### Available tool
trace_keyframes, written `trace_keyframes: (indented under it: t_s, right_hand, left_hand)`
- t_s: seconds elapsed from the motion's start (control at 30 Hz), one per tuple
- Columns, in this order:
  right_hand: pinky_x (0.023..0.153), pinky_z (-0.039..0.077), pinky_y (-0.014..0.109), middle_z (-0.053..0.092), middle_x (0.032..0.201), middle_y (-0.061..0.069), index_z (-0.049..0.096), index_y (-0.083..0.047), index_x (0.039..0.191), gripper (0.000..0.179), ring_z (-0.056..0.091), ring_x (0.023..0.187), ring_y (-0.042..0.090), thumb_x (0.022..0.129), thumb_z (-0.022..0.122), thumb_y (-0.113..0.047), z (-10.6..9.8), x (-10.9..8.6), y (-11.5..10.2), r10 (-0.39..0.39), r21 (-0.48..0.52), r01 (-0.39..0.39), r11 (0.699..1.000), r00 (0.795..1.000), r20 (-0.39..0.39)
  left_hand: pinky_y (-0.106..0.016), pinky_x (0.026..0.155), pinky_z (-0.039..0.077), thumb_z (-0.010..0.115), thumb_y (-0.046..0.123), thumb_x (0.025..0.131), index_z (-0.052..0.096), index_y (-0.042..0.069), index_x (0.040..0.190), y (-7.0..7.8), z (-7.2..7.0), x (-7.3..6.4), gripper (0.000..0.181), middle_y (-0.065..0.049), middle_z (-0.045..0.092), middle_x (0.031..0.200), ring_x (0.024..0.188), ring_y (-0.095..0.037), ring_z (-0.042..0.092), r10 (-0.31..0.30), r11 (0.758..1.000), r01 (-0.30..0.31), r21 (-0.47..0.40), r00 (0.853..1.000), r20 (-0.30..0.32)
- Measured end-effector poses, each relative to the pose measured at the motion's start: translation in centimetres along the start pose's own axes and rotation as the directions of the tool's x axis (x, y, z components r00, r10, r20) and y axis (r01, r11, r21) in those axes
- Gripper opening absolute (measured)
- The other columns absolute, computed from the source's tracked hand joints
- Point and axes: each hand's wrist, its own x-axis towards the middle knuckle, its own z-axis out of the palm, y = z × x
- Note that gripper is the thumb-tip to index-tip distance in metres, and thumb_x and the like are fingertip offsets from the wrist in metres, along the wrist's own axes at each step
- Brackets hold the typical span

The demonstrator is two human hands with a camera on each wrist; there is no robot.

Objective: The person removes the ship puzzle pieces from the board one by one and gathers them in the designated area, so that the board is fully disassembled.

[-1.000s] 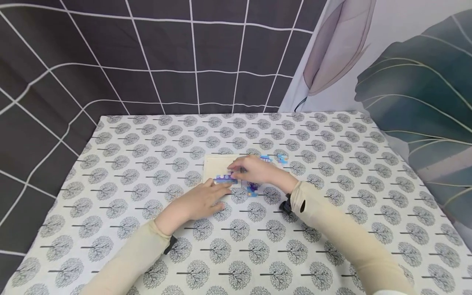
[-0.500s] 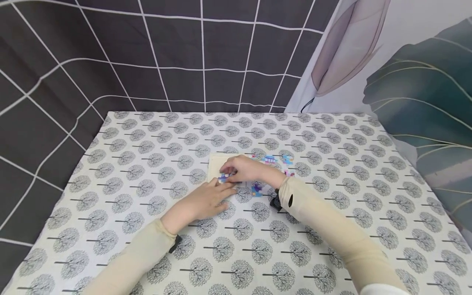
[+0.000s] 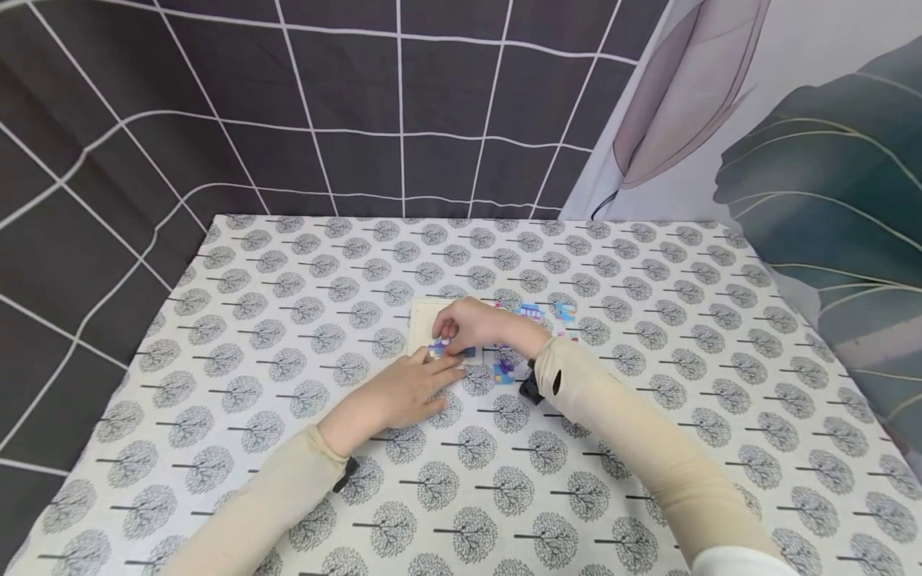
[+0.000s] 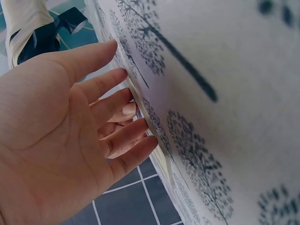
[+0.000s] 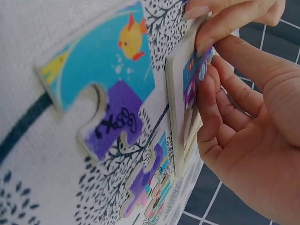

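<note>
A shallow cream puzzle tray (image 3: 425, 314) lies mid-table, with joined blue and purple jigsaw pieces along its near side. My right hand (image 3: 475, 324) is over the tray, thumb and curled fingers pinching a purple jigsaw piece (image 5: 205, 60) in the right wrist view. The left hand (image 3: 403, 390) rests at the tray's near edge, fingers mostly straight. Its fingertips reach the rim, as the left wrist view also shows. In the right wrist view some left fingertips lie over the pieces next to the right thumb. Part of the pinched piece is hidden by the fingers.
Just right of the tray lies a loose teal and purple piece (image 5: 126, 56) with a yellow fish. More loose pieces (image 3: 529, 310) are spread behind the right wrist, one blue piece (image 3: 565, 312) farthest right. A tree-print cloth (image 3: 619, 480) covers the table.
My right hand has moved left along the tray's near side, then stayed almost in place. The left hand has kept its place at the edge. The head view has shifted slightly.
</note>
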Motion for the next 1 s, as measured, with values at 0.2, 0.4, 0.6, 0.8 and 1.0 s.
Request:
trace_keyframes:
  t_s: [0.2,0.4,0.6,0.8,1.0]
  right_hand:
    - [0.079,0.048,0.02,0.062,0.089,0.003,0.064,-0.006,0.098,0.03,0.056,0.084,0.014,0.071,0.077,-0.007,0.1,-0.1,0.1,0.016,0.002,-0.016,1.0,1.0,0.014]
    - [0.08,0.048,0.021,0.063,0.091,0.002,0.066,-0.008,0.099,0.031,0.056,0.085,0.014,0.071,0.078,-0.01,-0.1,-0.4,0.2,0.011,-0.037,-0.011,0.999,1.0,-0.006]
    - [0.077,0.05,0.018,0.068,0.094,0.004,0.07,-0.005,0.101,0.033,0.06,0.085,0.013,0.07,0.078,-0.014,-0.2,-1.1,0.4,-0.095,-0.14,0.087,0.986,0.994,-0.048]
    - [0.077,0.05,0.021,0.068,0.097,0.005,0.069,-0.005,0.105,0.033,0.06,0.084,0.013,0.074,0.075,-0.017,-0.1,-2.1,0.6,-0.191,-0.194,0.162,0.968,0.971,-0.144]
    - [0.073,0.052,0.021,0.068,0.097,0.005,0.069,-0.004,0.104,0.031,0.061,0.081,0.013,0.076,0.073,-0.016,0.1,-3.5,1.3,-0.22,-0.17,0.188,0.967,0.955,-0.197]
  left_hand:
    - [-0.054,0.111,0.025,0.051,0.032,0.095,0.035,0.013,0.145,0.3,0.0,0.3,0.056,-0.002,0.023,0.154,0.139,-0.037,0.02,-0.014,1.0,0.014,-0.012,0.999,0.042]
    - [-0.054,0.111,0.024,0.052,0.033,0.094,0.033,0.013,0.146,0.9,-0.4,0.4,0.058,-0.004,0.021,0.155,0.141,-0.035,0.014,-0.02,1.0,0.019,0.013,0.997,0.071]
    - [-0.053,0.111,0.026,0.051,0.034,0.095,0.032,0.015,0.146,1.0,-0.3,0.6,0.058,-0.003,0.022,0.154,0.141,-0.033,0.016,-0.03,0.999,0.029,0.015,0.997,0.074]
    - [-0.049,0.109,0.031,0.048,0.036,0.096,0.033,0.019,0.146,0.4,-0.2,0.9,0.055,0.001,0.026,0.153,0.131,-0.03,0.033,-0.049,0.999,0.048,0.006,0.996,0.081]
    - [-0.051,0.11,0.029,0.046,0.035,0.097,0.036,0.017,0.144,-0.2,-0.6,0.6,0.052,-0.001,0.029,0.152,0.123,-0.029,0.041,-0.05,0.997,0.055,-0.059,0.995,0.083]
